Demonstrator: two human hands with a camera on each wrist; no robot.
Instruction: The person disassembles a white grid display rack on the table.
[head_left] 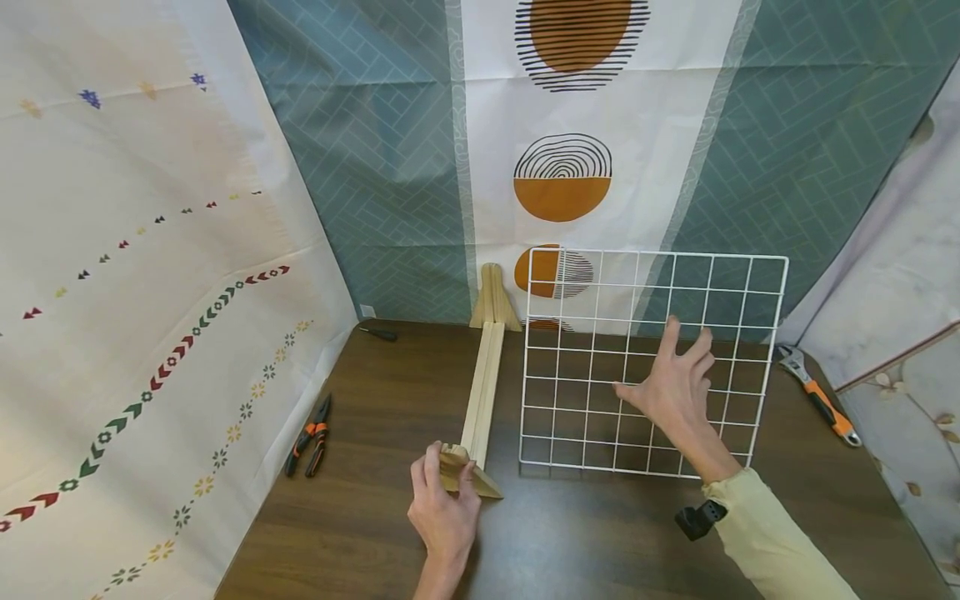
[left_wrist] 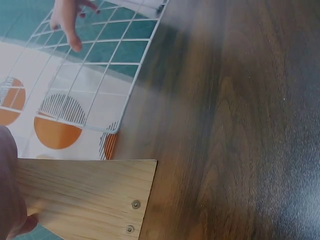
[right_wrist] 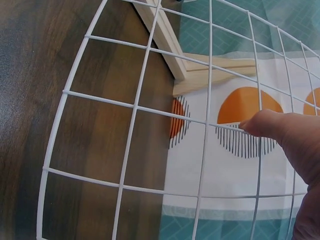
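A wooden stand runs front to back over the brown table, a long grooved bar between two flared end pieces. My left hand grips its near end piece, thumb on one side and fingers on the other; two screw heads show in that piece in the left wrist view. To the right, a white wire grid stands up at a tilt, its lower edge toward me. My right hand holds the grid near its middle with spread fingers, the thumb at a wire in the right wrist view.
Orange-and-black pliers lie on the left of the table, with a small dark tool behind them. An adjustable wrench lies at the right edge. Patterned cloths hang along the back and both sides.
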